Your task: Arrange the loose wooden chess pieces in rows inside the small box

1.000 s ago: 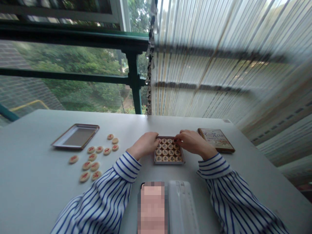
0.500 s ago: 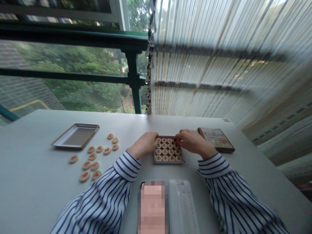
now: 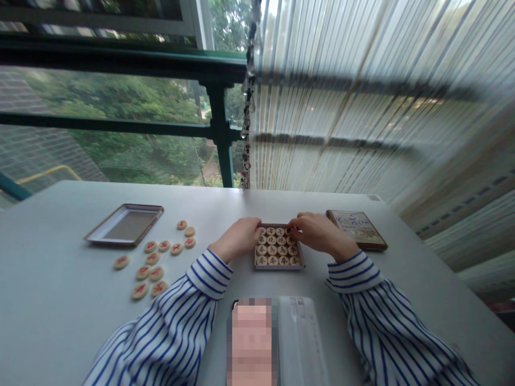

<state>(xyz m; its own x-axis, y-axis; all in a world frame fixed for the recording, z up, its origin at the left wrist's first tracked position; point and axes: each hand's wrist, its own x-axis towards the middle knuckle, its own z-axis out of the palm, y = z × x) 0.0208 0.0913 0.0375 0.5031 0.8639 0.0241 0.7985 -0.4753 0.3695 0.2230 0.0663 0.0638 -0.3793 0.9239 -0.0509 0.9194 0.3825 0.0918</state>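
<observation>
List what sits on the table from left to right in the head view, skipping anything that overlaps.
Metal tray → box of round game pieces → patterned lid.

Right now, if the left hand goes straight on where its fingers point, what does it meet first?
Probably the round pieces in the small tray: the left hand points right, with its fingertips at the tray's far-left corner. Depth is unclear.

A home-like room by a window: beyond the hands [image 3: 277, 236] a green-framed window [image 3: 120, 128] looks onto trees, pale vertical blinds [image 3: 362, 107] hang to their right, and a plain white bench [image 3: 60, 300] carries board-game pieces.
</observation>
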